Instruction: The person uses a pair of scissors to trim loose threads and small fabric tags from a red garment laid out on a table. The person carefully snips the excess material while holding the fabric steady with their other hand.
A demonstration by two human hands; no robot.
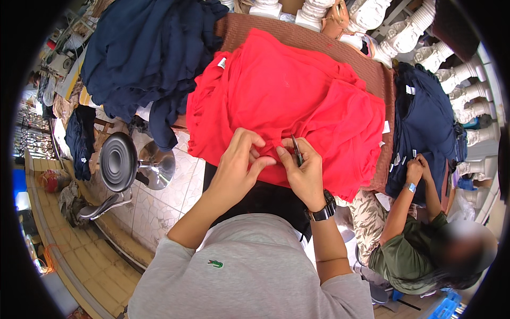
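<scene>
Your red cloth (287,90) looks matt, soft and wrinkled; the brown table cover (249,26), rough and textured. Your snips (297,150) look like smooth metal. You have navy cloth (149,53) with a matt finish, a smooth stool seat (118,161) and its glossy, mirror-like metal base (159,167).

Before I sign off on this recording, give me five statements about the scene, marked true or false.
1. The person's right hand holds a slim, dark metal cutting tool. True.
2. A black-strapped wristwatch is on the person's left wrist. False: the watch is on the right wrist.
3. The large navy-blue fabric pile is left of the crumpled bright-red fabric. True.
4. The co-worker handles the red fabric. False: the co-worker's hands are at navy-blue garments.
5. A round, black-seated stool is on the person's left. True.
</scene>
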